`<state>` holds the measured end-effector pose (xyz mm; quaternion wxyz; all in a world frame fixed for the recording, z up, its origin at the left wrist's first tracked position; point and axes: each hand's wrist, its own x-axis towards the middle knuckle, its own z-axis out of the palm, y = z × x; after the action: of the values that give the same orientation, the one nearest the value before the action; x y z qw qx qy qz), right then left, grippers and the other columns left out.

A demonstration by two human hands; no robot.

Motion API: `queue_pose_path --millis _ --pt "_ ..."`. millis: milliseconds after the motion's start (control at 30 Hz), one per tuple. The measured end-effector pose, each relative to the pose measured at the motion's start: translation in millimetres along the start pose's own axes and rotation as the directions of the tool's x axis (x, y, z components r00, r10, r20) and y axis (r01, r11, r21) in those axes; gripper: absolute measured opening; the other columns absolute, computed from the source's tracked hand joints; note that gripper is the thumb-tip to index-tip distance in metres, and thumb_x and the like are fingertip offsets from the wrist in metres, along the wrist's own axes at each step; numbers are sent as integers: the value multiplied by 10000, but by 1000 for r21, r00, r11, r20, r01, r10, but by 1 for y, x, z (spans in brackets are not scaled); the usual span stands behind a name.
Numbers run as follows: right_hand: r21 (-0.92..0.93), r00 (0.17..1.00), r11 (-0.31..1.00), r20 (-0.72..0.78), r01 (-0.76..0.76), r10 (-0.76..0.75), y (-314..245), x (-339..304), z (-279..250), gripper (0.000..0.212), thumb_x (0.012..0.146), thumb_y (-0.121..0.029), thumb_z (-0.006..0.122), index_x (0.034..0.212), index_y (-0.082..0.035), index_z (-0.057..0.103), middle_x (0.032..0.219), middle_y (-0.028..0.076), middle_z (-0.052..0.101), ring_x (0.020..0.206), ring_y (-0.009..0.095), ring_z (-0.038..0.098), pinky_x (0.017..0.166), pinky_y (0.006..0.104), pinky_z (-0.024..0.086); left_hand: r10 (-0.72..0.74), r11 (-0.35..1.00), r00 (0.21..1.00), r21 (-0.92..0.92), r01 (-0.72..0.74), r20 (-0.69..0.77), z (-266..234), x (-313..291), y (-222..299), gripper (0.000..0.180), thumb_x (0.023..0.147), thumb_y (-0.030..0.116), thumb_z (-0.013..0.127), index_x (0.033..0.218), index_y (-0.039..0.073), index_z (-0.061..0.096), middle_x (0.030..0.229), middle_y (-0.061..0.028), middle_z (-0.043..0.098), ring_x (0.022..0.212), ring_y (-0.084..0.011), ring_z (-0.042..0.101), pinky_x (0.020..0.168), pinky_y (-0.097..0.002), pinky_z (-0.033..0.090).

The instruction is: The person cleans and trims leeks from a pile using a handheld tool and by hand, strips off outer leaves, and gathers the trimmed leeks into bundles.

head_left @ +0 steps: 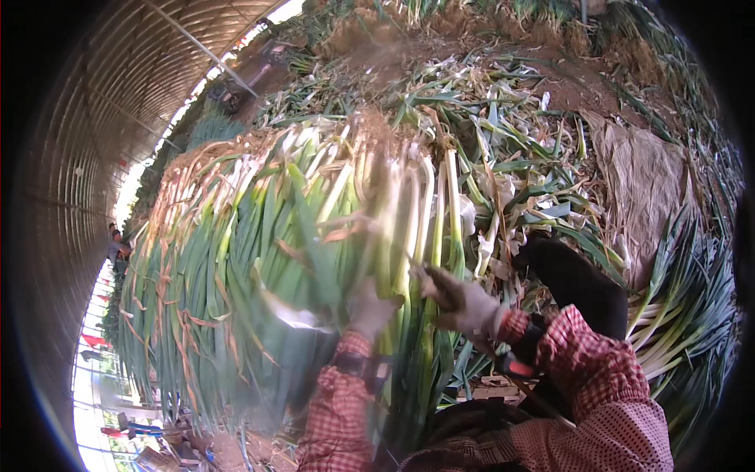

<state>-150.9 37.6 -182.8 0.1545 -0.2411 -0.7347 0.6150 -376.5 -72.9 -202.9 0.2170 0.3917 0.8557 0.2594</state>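
Observation:
A broad pile of long green onions point(228, 244) lies in front of me, pale roots at the far end and green leaves toward me. My left hand point(371, 308), in a whitish glove, is closed around a green onion point(387, 228) whose stalk is smeared by motion. Just right of it, my right hand point(469, 305) wears a similar glove with dark, soiled fingers. Those fingers are bunched together beside the pale stalks; what they hold, if anything, I cannot make out. A torn whitish leaf point(295, 311) hangs blurred left of my left hand.
Stripped leaves point(511, 149) litter the ground beyond and right of the pile. A brown sheet point(641, 185) lies at the right, with more green onions point(676, 315) near it. A ribbed curved wall point(71, 181) rises at the left, with a person point(118, 248) far off.

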Motion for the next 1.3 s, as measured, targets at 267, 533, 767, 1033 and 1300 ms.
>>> queue_pose_path --millis 267,533,767,1033,1300 --pt "-161 995 986 -98 -49 33 8 71 -3 949 711 -213 723 1517 -116 230 1106 239 655 1007 356 660 917 398 525 -20 995 999 95 16 39 -2 -3 10 574 700 333 795 1183 78 620 1055 -168 665 967 -321 640 879 -406 483" --pt "-168 939 960 -300 -224 166 14 147 -36 858 684 -204 744 1437 -89 350 1075 192 666 969 325 665 896 373 533 39 982 998 182 -48 54 1 -10 19 609 723 272 795 1206 -1 545 1020 -202 683 921 -325 672 836 -397 518" --pt "-265 989 964 137 -9 47 2 42 -13 1049 672 -256 793 1527 -88 209 1060 196 660 941 316 669 881 376 525 405 861 850 172 -479 338 32 -62 22 516 821 329 662 1199 15 503 1036 -253 644 982 -422 632 842 -477 514" --pt "-356 973 921 102 -161 209 -20 97 -13 808 736 -167 708 1437 -88 312 1018 201 669 936 341 673 815 414 549 258 805 951 581 -116 -168 -13 62 27 163 863 201 600 953 66 584 898 -208 668 865 -409 666 720 -493 518" --pt "-121 995 991 -86 -63 53 33 159 -34 771 714 -161 752 1388 -49 396 1038 175 674 934 272 672 827 366 549 -96 800 989 582 144 -114 4 102 33 265 877 303 588 991 65 613 991 -241 674 957 -397 656 841 -466 516"
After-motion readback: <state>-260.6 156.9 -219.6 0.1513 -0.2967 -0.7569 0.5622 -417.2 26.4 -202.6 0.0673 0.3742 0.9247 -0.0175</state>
